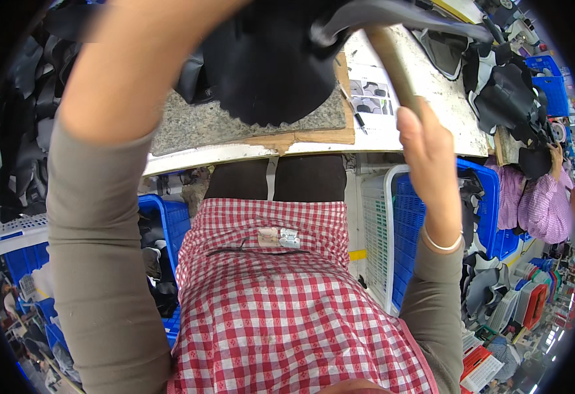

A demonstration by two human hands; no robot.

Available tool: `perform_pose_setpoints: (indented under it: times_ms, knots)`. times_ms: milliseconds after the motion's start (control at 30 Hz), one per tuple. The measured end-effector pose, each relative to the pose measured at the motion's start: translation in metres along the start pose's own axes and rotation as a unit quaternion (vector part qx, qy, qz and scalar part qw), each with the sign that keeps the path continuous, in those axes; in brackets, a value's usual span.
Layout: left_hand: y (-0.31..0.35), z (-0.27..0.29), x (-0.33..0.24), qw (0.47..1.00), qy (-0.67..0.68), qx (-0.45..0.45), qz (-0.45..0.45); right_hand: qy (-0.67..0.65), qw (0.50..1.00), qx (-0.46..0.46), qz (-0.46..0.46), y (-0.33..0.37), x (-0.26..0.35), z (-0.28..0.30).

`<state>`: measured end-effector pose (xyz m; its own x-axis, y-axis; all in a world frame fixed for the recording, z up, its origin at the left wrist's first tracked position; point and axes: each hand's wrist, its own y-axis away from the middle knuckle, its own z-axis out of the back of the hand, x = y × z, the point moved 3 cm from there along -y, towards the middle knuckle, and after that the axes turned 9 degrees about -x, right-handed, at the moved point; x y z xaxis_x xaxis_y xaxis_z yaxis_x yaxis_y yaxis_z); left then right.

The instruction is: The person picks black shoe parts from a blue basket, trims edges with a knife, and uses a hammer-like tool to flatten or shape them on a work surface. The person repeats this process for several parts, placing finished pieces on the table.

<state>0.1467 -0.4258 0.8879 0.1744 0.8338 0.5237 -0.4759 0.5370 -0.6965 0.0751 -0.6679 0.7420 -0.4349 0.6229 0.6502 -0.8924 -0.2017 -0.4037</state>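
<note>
My right hand (427,154) is closed around the wooden handle of a hammer (392,65). Its grey, curved metal head is raised near the top of the view and smeared by motion. Across the table reaches my left forearm (130,72), but the hand itself lies beyond the upper edge of the picture. Between my arms a black leather-like piece (274,82) with a scalloped lower edge hangs over a speckled stone slab (192,128). The hammer head overlaps the piece's upper right part in the picture; I cannot tell whether they touch.
A printed sheet (373,95) and a black pen (360,119) lie right of the slab on the white table (445,121). Black pieces (507,95) are heaped farther right. Blue crates (169,220) flank me below the table. At the right, a person in a checked purple top (544,203) handles dark material.
</note>
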Motion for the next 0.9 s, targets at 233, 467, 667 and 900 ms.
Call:
perform_pose_setpoints:
  times_ms: [233, 467, 667, 900]
  knots:
    - [0.099, -0.114, -0.086, 0.88, 0.446, 0.152, 0.06, 0.159, 0.983, 0.071, -0.054, 0.02, -0.071, -0.068]
    - [0.156, -0.161, -0.107, 0.939, 0.281, 0.018, 0.198, 0.105, 0.986, 0.058, -0.118, 0.026, -0.109, -0.085]
    - [0.108, -0.131, -0.084, 0.99, 0.134, -0.02, -0.03, 0.085, 0.991, 0.021, -0.103, 0.022, -0.105, -0.095]
    - [0.163, -0.042, -0.11, 0.982, 0.098, 0.154, 0.053, 0.137, 0.989, 0.058, -0.011, 0.034, -0.087, -0.117]
